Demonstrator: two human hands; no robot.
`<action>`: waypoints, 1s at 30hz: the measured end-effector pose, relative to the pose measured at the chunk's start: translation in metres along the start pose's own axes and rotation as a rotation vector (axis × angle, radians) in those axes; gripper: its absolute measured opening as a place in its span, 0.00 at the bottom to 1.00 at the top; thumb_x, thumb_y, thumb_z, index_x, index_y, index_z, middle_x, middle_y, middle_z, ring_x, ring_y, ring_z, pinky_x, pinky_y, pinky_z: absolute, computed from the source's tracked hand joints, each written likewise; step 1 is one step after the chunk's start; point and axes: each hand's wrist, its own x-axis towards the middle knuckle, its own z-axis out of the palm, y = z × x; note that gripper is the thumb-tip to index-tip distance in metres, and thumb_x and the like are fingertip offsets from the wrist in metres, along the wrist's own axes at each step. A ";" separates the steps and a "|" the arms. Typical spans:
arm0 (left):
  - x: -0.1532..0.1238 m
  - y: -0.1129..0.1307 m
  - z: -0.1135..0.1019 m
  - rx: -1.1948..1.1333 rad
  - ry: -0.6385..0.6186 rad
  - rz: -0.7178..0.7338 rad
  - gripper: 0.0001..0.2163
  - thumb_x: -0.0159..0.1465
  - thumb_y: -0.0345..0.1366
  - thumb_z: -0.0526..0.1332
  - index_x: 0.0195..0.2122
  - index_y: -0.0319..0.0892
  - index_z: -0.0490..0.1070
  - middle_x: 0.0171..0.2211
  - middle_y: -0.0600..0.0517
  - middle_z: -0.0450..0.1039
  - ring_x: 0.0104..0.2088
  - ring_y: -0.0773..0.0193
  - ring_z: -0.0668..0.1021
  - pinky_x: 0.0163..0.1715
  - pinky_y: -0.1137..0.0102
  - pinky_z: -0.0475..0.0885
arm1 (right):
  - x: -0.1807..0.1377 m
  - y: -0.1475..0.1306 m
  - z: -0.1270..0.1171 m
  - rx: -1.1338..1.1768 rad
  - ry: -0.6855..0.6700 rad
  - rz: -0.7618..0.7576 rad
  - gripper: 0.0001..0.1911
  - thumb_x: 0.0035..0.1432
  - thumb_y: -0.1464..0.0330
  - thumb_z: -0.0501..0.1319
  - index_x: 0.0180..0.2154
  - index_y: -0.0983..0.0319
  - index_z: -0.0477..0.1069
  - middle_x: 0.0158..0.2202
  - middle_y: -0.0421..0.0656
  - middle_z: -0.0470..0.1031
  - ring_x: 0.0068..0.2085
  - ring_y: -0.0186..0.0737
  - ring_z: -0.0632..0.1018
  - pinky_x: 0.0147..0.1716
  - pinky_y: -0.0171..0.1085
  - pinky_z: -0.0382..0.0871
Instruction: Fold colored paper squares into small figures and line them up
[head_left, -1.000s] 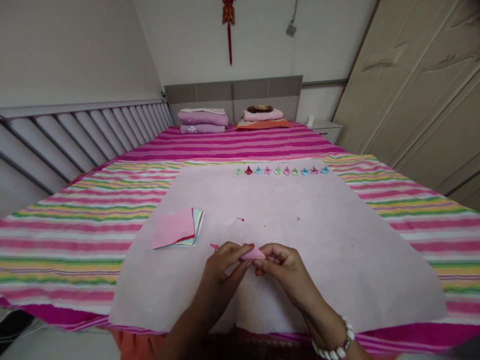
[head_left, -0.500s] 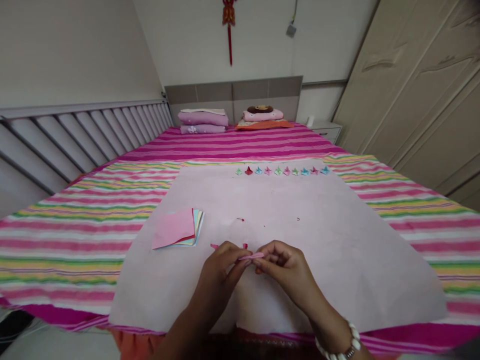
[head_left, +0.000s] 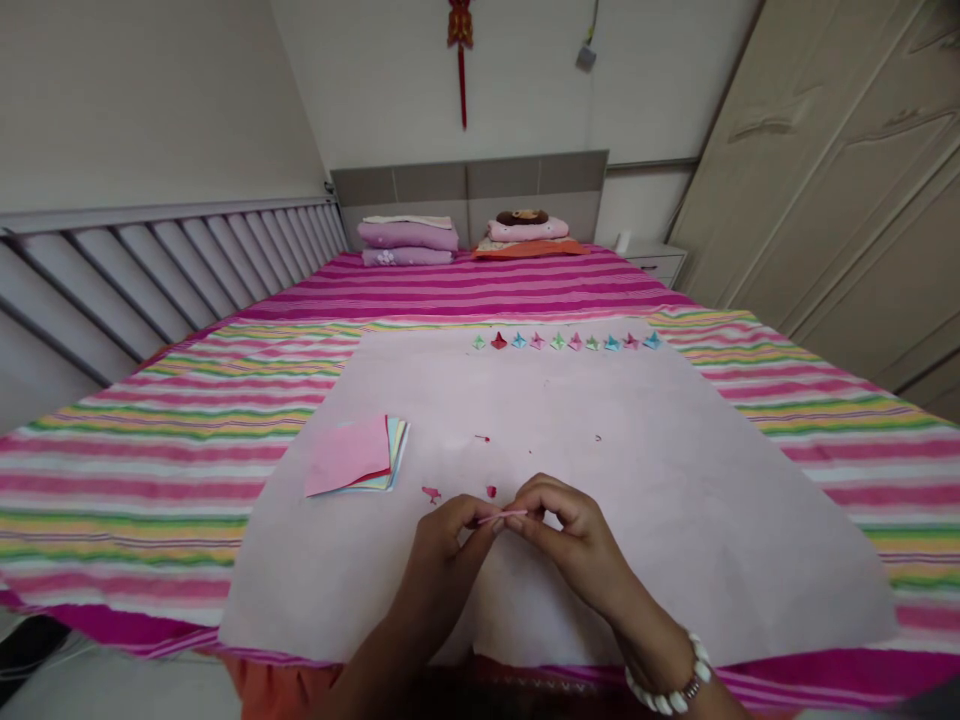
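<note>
Between my two hands is a small folded piece of pink paper (head_left: 514, 514), seen nearly edge-on as a thin strip. My left hand (head_left: 448, 545) pinches its left end between thumb and fingers. At the other end, the thumb and fingers of my right hand (head_left: 574, 535) are closed on it, the two hands almost touching. Just beyond them, a dark pink scrap (head_left: 431, 493) and a smaller red scrap (head_left: 491, 491) lie on the white sheet (head_left: 675, 500). A stack of coloured paper squares (head_left: 349, 457), pink on top, rests to the left.
A row of small folded paper figures (head_left: 557, 341) in green, red, blue and pink lines the sheet's far edge. Tiny bits (head_left: 482, 438) lie mid-sheet. The striped bed (head_left: 150, 440) has folded bedding (head_left: 409, 237) at its head and a rail (head_left: 187, 255) along the left.
The folded pink paper has tilted to look thinner, and my right fingers have moved slightly left along it. My left hand has dropped a little, uncovering the scraps beyond.
</note>
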 end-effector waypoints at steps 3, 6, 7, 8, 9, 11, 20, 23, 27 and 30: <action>0.005 -0.003 0.000 -0.190 0.029 -0.122 0.06 0.54 0.38 0.66 0.25 0.41 0.76 0.25 0.53 0.77 0.29 0.64 0.76 0.31 0.71 0.68 | 0.000 0.007 0.001 0.081 0.031 0.068 0.06 0.52 0.65 0.66 0.25 0.61 0.76 0.26 0.41 0.72 0.30 0.37 0.70 0.30 0.36 0.63; 0.010 -0.008 0.001 -0.342 0.059 -0.186 0.08 0.49 0.39 0.70 0.21 0.40 0.75 0.21 0.53 0.76 0.26 0.65 0.75 0.29 0.72 0.68 | 0.000 0.015 0.003 0.192 0.051 0.192 0.07 0.52 0.65 0.65 0.25 0.61 0.74 0.23 0.39 0.71 0.27 0.35 0.68 0.28 0.35 0.60; 0.011 -0.010 0.002 -0.368 0.059 -0.189 0.08 0.49 0.39 0.70 0.20 0.40 0.75 0.21 0.53 0.76 0.26 0.66 0.75 0.29 0.72 0.68 | 0.000 0.017 0.004 0.219 0.056 0.222 0.08 0.52 0.65 0.65 0.25 0.62 0.74 0.23 0.39 0.71 0.26 0.34 0.67 0.27 0.34 0.59; 0.012 -0.012 0.004 -0.392 0.055 -0.189 0.09 0.49 0.39 0.70 0.20 0.40 0.75 0.21 0.53 0.76 0.26 0.66 0.75 0.29 0.72 0.68 | 0.001 0.020 0.005 0.240 0.065 0.241 0.08 0.51 0.65 0.65 0.24 0.62 0.74 0.22 0.38 0.71 0.26 0.34 0.67 0.27 0.34 0.59; 0.013 -0.014 0.005 -0.418 0.048 -0.191 0.08 0.50 0.39 0.69 0.20 0.40 0.75 0.21 0.53 0.76 0.26 0.66 0.75 0.30 0.72 0.68 | 0.002 0.022 0.006 0.256 0.082 0.253 0.09 0.50 0.65 0.65 0.23 0.62 0.73 0.21 0.38 0.71 0.26 0.33 0.67 0.27 0.34 0.59; 0.016 -0.017 0.009 -0.468 0.045 -0.209 0.09 0.51 0.40 0.68 0.21 0.40 0.76 0.22 0.53 0.77 0.27 0.66 0.75 0.32 0.72 0.69 | 0.004 0.027 0.008 0.301 0.128 0.280 0.09 0.48 0.65 0.67 0.22 0.63 0.73 0.20 0.38 0.71 0.25 0.33 0.67 0.27 0.33 0.58; 0.032 -0.025 0.014 -0.437 0.002 -0.369 0.13 0.54 0.45 0.64 0.21 0.39 0.73 0.20 0.52 0.74 0.26 0.65 0.75 0.31 0.71 0.68 | 0.012 0.041 0.009 0.573 0.252 0.478 0.13 0.38 0.65 0.73 0.28 0.63 0.78 0.20 0.38 0.73 0.21 0.30 0.70 0.25 0.31 0.61; 0.037 -0.033 0.016 -0.359 0.012 -0.353 0.13 0.56 0.45 0.61 0.27 0.39 0.75 0.25 0.50 0.76 0.29 0.62 0.76 0.32 0.69 0.69 | 0.015 0.049 0.006 0.587 0.286 0.504 0.12 0.37 0.65 0.74 0.26 0.64 0.77 0.18 0.38 0.73 0.20 0.29 0.69 0.23 0.31 0.60; 0.041 -0.044 0.018 -0.146 0.160 -0.003 0.05 0.56 0.37 0.62 0.30 0.42 0.74 0.34 0.49 0.75 0.38 0.60 0.76 0.36 0.68 0.70 | 0.020 0.059 0.003 0.607 0.320 0.543 0.13 0.34 0.65 0.74 0.23 0.65 0.77 0.18 0.39 0.73 0.20 0.30 0.69 0.22 0.32 0.61; 0.045 -0.051 0.019 0.007 0.131 0.224 0.02 0.56 0.32 0.62 0.29 0.43 0.75 0.34 0.50 0.73 0.38 0.61 0.75 0.36 0.68 0.69 | 0.022 0.062 0.001 0.613 0.319 0.550 0.13 0.34 0.65 0.74 0.23 0.65 0.76 0.19 0.39 0.74 0.19 0.30 0.69 0.21 0.32 0.62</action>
